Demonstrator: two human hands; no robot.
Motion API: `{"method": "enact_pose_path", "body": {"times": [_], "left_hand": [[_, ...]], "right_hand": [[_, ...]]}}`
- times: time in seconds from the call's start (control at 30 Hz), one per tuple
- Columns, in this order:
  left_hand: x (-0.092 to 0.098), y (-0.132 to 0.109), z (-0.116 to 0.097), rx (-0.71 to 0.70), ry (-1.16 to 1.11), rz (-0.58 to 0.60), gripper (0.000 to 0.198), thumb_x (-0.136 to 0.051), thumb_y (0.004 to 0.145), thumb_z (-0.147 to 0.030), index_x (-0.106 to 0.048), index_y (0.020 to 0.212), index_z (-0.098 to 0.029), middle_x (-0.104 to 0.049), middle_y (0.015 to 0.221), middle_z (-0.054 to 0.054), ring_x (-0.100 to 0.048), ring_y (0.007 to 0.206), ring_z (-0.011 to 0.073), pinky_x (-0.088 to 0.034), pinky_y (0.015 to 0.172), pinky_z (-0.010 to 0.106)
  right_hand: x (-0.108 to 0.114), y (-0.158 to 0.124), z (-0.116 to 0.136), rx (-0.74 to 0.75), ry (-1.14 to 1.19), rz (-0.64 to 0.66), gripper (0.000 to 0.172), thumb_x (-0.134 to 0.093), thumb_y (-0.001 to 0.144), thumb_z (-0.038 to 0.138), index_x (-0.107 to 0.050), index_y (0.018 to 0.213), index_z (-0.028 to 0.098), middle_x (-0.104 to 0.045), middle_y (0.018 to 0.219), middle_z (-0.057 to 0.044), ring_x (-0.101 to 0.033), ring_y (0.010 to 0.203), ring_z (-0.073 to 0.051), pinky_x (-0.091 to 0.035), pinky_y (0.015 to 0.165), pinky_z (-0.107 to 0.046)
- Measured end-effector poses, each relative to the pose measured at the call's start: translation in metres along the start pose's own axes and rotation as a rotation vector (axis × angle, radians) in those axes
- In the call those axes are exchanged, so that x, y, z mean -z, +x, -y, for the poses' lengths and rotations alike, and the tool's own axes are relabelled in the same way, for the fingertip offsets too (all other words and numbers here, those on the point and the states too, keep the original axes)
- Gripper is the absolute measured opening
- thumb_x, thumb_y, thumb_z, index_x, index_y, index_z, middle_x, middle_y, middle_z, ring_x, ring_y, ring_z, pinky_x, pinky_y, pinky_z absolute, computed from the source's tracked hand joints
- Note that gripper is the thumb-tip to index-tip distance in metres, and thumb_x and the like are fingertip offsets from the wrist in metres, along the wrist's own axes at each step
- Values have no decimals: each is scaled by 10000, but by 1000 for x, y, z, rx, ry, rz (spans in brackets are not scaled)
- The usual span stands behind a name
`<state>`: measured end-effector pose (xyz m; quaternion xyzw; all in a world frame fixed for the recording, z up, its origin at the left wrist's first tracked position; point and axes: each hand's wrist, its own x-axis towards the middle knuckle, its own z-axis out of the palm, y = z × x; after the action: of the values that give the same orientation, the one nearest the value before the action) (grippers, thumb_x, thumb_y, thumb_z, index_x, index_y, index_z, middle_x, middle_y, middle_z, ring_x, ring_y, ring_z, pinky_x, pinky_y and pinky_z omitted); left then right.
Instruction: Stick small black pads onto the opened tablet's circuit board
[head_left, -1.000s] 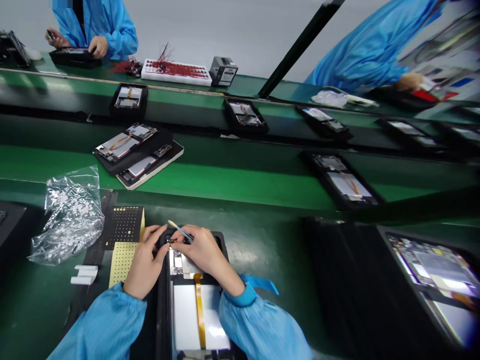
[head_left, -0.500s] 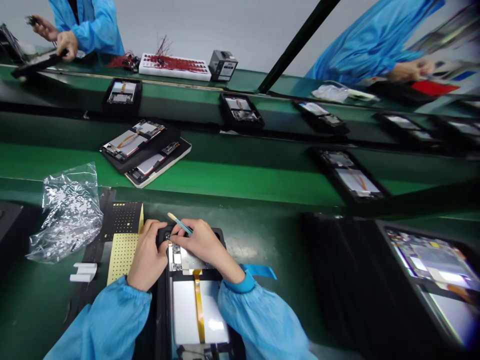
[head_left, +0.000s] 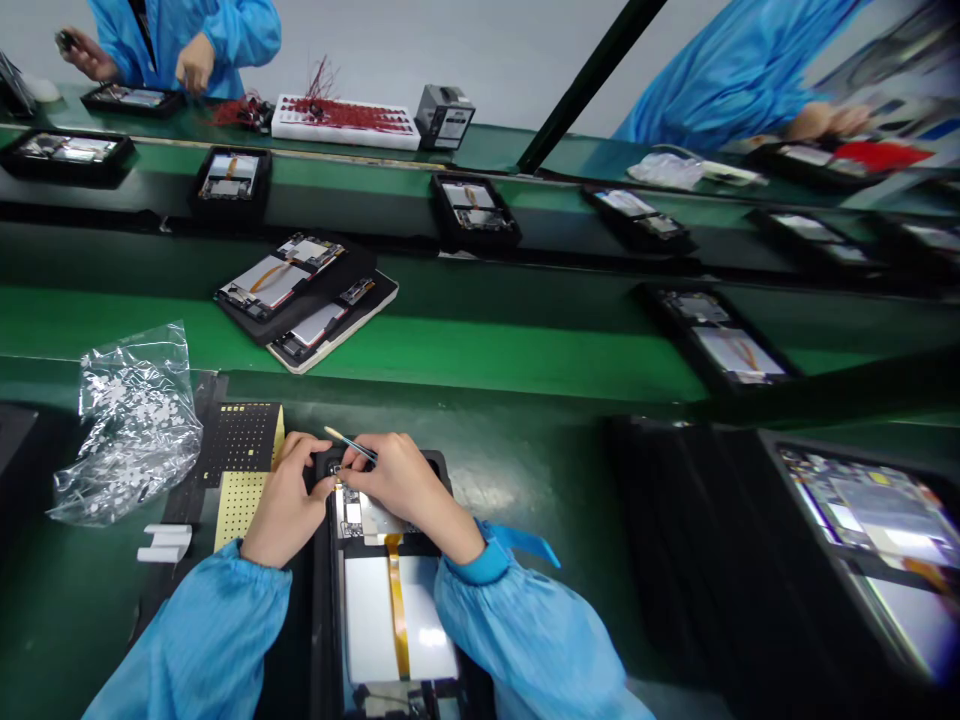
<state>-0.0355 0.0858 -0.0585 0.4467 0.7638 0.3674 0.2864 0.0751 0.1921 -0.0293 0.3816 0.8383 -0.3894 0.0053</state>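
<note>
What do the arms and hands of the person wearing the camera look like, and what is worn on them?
Both arms are covered by loose, bright blue sleeves with gathered elastic cuffs. The left hand and the right hand are bare, without gloves. A blue strap sticks out at the right cuff.

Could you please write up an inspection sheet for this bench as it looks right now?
Surface: dark green bench mat, bare beside the work.
Job's things: opened black tablet with white battery and orange ribbon strip; thin blue-handled stick.
Clutter: crinkled clear plastic bag of small white pieces; black and yellow perforated sheets; white tabs.
Hands: left hand steadies the tablet's top edge; right hand pinches the stick.
Cables: red wires on white tray.
Surroundings: green conveyor belt carrying opened tablets; people in blue coats opposite.
</note>
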Motion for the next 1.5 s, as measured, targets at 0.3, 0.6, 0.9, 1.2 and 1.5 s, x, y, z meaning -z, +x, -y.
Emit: {"method": "enact_pose_path", "body": {"times": [0.3,0.6,0.9,1.2,1.5], "left_hand": [[-1,6,-8,-29,74,9,288,-462,698,-8,-489,903,-209,-479,937,17,-547,865,181,-485,811,376],[24,-55,-43,-187,211,-128,371,-420,901,-203,-421,1266,-264,-486,1310,70,-480,1202,214,-439,968,366],[104,32,15,-166,568,-199,135,-616,822,-308,-623,941,-245,-637,1081,53,-513,1108,283,-370,927,498],[83,-14,4,-413,451,-228,144,-414,940,-319,-490,927,-197,-594,809,18,-600,747,156,-490,664,279],[87,-59,-45,-547,294,-258,138,-387,963,-217,-483,866,-193,-585,704,-9,-562,631,77,-464,585,156]], "right_hand": [[2,1,3,-1,-130,33,69,-650,716,154,-644,695,219,-707,697,1,-655,690,-189,-348,546,-237],[2,4,0,-29,-128,43,106,-631,705,151,-594,636,221,-659,601,23,-605,583,-164,-319,507,-230],[-1,-28,10,138,291,-372,219,-558,825,308,-556,631,205,-572,618,-8,-524,545,-152,-393,530,-264],[-9,-77,41,556,996,-609,351,-332,988,317,-644,872,206,-601,766,-55,-608,721,-178,-536,594,-299],[-42,-87,70,637,979,-681,360,-505,819,-78,-544,984,239,-676,981,-28,-706,810,-161,-573,900,-402]]}}
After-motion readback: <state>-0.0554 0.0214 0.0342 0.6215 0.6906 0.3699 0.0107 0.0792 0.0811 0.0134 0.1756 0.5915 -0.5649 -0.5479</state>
